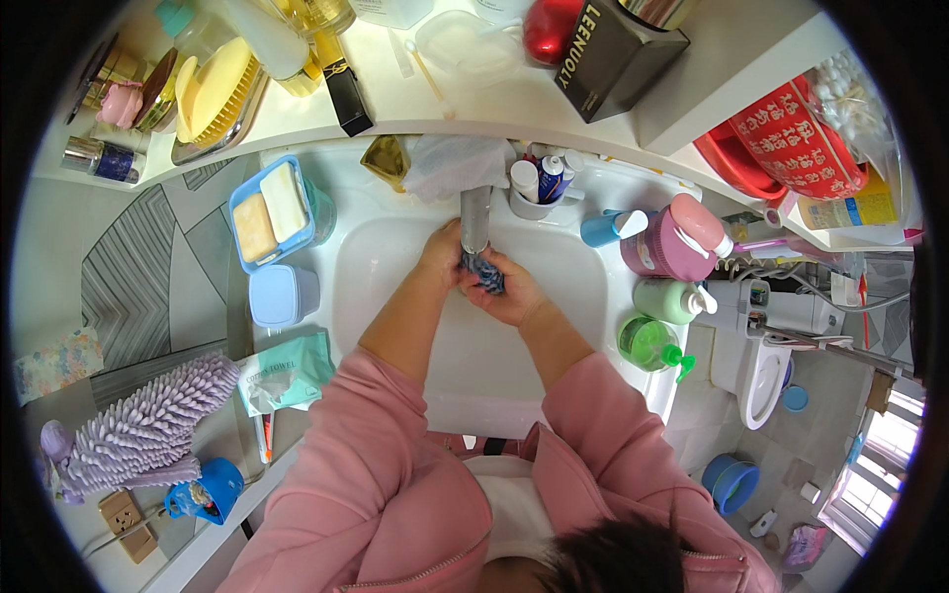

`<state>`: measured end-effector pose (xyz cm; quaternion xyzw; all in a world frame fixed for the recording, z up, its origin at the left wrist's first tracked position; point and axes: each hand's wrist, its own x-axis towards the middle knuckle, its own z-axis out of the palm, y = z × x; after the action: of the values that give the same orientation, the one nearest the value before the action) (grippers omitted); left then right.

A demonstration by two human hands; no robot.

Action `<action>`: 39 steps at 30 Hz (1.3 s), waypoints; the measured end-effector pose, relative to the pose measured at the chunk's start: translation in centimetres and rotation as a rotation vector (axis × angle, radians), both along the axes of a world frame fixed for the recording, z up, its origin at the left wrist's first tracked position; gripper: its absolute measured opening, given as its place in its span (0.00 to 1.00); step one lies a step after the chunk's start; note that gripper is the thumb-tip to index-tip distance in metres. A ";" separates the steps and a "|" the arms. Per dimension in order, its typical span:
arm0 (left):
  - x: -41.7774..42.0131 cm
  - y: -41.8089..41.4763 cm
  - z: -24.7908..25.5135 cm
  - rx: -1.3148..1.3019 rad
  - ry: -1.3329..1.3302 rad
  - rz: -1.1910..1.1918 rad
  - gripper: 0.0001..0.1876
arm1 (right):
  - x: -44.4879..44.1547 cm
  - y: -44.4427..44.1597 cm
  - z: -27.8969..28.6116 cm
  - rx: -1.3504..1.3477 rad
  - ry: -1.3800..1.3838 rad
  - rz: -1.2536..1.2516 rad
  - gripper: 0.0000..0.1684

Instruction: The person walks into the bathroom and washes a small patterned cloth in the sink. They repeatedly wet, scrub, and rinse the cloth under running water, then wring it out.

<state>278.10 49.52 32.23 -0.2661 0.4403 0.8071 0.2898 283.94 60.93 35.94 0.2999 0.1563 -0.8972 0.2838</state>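
Over the white washbasin (385,333), my right hand (515,290) grips a small bunched cloth (485,273) with a dark blue and white pattern. The thumb lies along its upper side. My left hand (443,256) closes on the cloth's left end, its fingers partly hidden behind the tap. Both hands are close together just below the mouth of the grey tap spout (475,219), which looks wet at its tip. A pale thin cloth (460,164) drapes over the tap's base.
Left of the basin are a blue soap dish (236,215) with two bars, a lidded blue box (282,296) and a cotton towel pack (289,374). Pump bottles, including a green one (645,345), line the right rim. A cup (530,206) holds tubes beneath the crowded shelf (474,122).
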 end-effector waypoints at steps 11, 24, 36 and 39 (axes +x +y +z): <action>-0.9 -0.3 -4.5 -1.028 0.391 -0.652 0.16 | -0.5 -1.8 0.5 1.108 0.341 0.787 0.15; 1.4 -9.8 7.1 -0.677 0.086 -0.158 0.13 | 0.1 -1.6 -4.6 0.620 0.129 0.289 0.16; 6.0 -17.0 10.5 -0.629 0.177 -0.185 0.06 | 3.2 -17.0 -6.3 1.422 0.794 0.734 0.31; 7.0 -17.9 10.0 -0.600 0.171 -0.154 0.06 | 3.7 -19.6 -7.3 1.388 0.824 0.758 0.31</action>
<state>285.13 31.62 42.21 -0.2367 0.7001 0.6365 0.2207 287.69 41.38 28.61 -0.0139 0.8428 -0.4829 0.2372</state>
